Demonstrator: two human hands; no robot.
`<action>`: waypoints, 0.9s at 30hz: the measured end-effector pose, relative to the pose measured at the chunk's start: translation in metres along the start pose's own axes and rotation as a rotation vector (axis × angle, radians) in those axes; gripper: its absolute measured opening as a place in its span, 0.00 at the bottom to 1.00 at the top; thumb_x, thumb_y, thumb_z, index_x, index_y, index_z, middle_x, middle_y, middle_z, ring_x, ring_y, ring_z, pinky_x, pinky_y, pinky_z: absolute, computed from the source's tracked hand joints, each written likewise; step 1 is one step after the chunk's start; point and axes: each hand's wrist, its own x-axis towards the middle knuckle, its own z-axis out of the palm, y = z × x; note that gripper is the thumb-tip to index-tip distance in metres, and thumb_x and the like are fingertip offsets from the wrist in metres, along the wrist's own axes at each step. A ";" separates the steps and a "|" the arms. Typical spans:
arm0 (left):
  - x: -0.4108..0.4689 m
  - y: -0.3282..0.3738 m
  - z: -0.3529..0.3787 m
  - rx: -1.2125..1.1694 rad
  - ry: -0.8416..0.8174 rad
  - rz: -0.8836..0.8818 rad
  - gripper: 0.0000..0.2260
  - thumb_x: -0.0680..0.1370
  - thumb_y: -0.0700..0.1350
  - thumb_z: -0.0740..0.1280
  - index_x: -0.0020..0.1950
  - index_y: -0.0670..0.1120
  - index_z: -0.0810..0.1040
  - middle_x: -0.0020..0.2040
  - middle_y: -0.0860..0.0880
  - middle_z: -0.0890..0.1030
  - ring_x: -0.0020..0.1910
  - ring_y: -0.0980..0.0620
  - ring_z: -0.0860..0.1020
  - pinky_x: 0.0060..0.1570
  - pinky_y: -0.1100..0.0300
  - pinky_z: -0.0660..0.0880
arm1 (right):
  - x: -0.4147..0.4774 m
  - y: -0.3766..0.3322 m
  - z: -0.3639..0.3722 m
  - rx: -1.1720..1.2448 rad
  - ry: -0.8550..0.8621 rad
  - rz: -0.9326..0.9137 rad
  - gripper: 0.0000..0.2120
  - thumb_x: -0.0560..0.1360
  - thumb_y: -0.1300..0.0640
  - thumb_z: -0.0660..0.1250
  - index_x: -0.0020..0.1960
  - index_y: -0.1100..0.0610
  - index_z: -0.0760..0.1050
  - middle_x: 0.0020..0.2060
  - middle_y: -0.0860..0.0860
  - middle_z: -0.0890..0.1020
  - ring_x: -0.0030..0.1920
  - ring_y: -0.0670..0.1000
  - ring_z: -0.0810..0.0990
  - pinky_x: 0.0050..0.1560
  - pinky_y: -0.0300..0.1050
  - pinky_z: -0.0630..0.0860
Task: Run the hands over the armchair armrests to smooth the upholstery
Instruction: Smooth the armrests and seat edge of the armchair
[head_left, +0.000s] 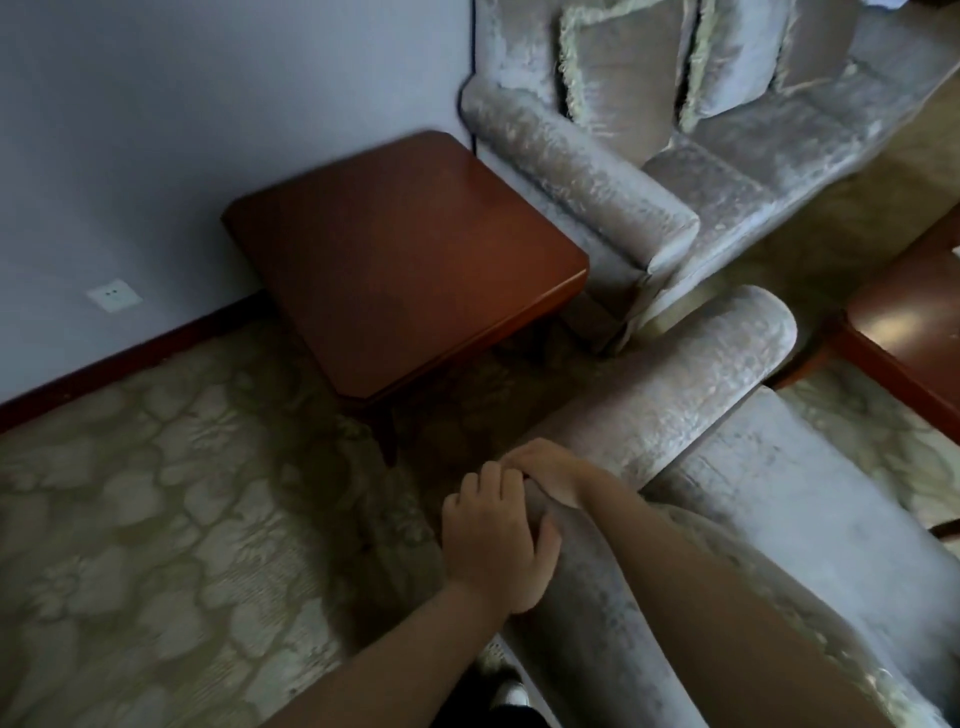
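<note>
In the lower centre of the frame we see the rolled velvet armrest (670, 415) of the near armchair running from the bottom edge up toward the right. The left hand (493, 540) lies flat on its outer side, fingers loosely spread, thumb over the top. The right hand (550, 467) presses just above, fingers together, touching the left fingertips. A wooden side table (405, 260) stands centre left, on patterned carpet (156, 519).

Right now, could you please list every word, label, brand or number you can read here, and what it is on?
None: no readable text shows anywhere.
The wall socket bears only two holes, no marking.
The wooden side table, the near armrest and the carpet show only plain surface or pattern.
</note>
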 end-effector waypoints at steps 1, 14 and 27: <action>0.001 -0.001 0.000 -0.013 0.001 0.005 0.15 0.68 0.59 0.58 0.43 0.50 0.72 0.41 0.51 0.73 0.37 0.52 0.72 0.34 0.57 0.71 | 0.008 -0.001 -0.003 0.019 -0.052 0.004 0.12 0.79 0.57 0.57 0.51 0.56 0.79 0.52 0.51 0.80 0.54 0.50 0.76 0.59 0.45 0.69; 0.016 0.010 0.002 0.047 -0.046 0.038 0.19 0.66 0.60 0.60 0.48 0.47 0.75 0.42 0.49 0.75 0.37 0.50 0.73 0.32 0.56 0.72 | 0.011 0.007 -0.020 0.284 -0.156 0.059 0.15 0.80 0.58 0.55 0.47 0.55 0.81 0.46 0.48 0.80 0.47 0.44 0.75 0.56 0.41 0.69; 0.067 0.012 -0.004 0.132 -0.348 0.496 0.21 0.74 0.61 0.53 0.53 0.48 0.75 0.52 0.48 0.76 0.52 0.46 0.74 0.51 0.51 0.69 | -0.033 0.047 0.016 0.526 0.666 0.752 0.16 0.78 0.50 0.56 0.57 0.60 0.75 0.55 0.59 0.79 0.52 0.56 0.76 0.45 0.43 0.66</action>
